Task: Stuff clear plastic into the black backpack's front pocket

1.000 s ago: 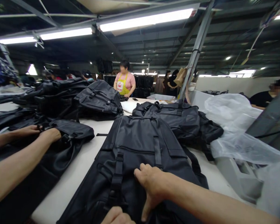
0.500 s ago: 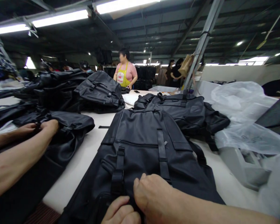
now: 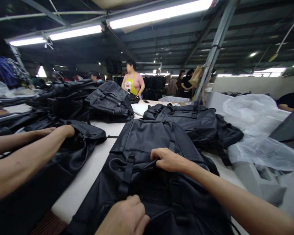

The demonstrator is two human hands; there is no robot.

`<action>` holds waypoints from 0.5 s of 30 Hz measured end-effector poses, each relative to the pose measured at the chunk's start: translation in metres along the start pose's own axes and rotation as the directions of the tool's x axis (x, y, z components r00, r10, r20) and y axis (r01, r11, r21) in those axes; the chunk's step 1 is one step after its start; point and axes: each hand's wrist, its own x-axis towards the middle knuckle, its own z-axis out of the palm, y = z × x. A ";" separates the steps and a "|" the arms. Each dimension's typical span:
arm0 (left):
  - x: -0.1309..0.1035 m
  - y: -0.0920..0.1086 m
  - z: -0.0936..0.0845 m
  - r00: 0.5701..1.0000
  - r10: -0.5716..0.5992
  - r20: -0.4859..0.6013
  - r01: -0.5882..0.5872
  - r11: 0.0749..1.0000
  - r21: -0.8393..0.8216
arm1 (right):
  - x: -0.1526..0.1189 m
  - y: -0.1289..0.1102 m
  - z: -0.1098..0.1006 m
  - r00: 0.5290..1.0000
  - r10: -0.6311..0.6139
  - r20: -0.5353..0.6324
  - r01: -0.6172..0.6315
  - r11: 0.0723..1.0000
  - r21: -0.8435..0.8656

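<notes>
A black backpack [image 3: 147, 137] with two front straps and a zip lies on the table before me. My right hand [image 3: 167, 159] is closed on the edge of its front opening, fingers curled under, lifting the material near the zip. Lower down, my left hand [image 3: 124, 215] is closed against the bag's lower front; its fingertips are partly hidden, but it seems to grip the fabric there. Between my hands the opening shows a dark inside. The left strap [image 3: 127, 171] hangs beside my hands.
At left, a co-worker's hands [image 3: 66, 131] reach into another black bag [image 3: 93, 133]. More bags are piled behind [image 3: 107, 99], and one lies at right [image 3: 183, 117]. Clear plastic bags [image 3: 250, 114] stand on the right. A person in a yellow apron [image 3: 130, 82] is across the table.
My right hand has moved up and forward, pulling the bag's front open. My left hand has stayed low. The co-worker's hands have shifted right and deeper into their bag.
</notes>
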 end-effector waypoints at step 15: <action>0.049 0.008 0.012 0.872 -0.290 0.394 0.246 0.956 0.160 | -0.016 0.002 0.015 0.981 -0.043 -0.191 0.043 0.999 -0.005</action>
